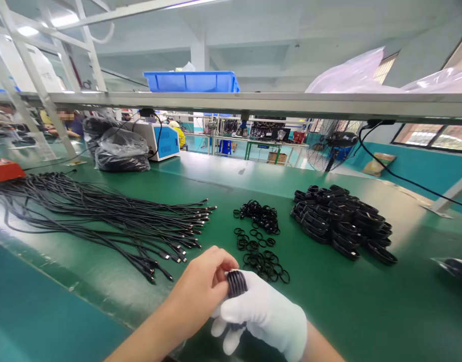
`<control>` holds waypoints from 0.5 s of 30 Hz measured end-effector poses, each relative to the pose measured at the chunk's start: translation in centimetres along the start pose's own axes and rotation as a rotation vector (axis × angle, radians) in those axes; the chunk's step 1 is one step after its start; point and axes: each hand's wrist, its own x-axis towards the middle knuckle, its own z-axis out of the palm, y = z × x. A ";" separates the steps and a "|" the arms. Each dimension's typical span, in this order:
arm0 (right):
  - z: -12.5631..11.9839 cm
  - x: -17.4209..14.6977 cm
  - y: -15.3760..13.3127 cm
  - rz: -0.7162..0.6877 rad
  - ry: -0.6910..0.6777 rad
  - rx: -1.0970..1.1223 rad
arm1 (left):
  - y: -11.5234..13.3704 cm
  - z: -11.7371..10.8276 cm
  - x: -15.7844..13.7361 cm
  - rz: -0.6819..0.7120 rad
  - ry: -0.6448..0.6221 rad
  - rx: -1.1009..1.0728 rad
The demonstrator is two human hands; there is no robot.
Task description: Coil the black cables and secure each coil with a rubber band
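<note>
A coiled black cable (237,284) is gripped in my right hand (266,311), which wears a white glove. My bare left hand (204,281) presses against the coil's left side with curled fingers; its fingertips are partly hidden. Just beyond my hands lie many small black rubber rings (259,241) in loose clusters. To the left, long straight black cables (113,216) are spread out with their metal plugs pointing right. A heap of coiled black cables (342,218) sits to the right of the rings.
A bagged black bundle (121,151) and a blue-white machine (165,141) stand at the back left. Overhead, a shelf (268,103) holds a blue bin (191,81). A fan (329,146) is behind the bench, a red box (4,171) at far left, and a plastic-wrapped item (457,269) at far right.
</note>
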 end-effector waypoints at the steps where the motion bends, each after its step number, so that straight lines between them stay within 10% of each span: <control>1: 0.1 0.0 -0.1 0.026 0.006 -0.023 | -0.3 0.2 -0.1 0.015 0.026 -0.017; 15: 0.4 0.3 0.1 0.063 0.099 -0.156 | -1.6 1.0 -0.3 0.044 0.150 0.011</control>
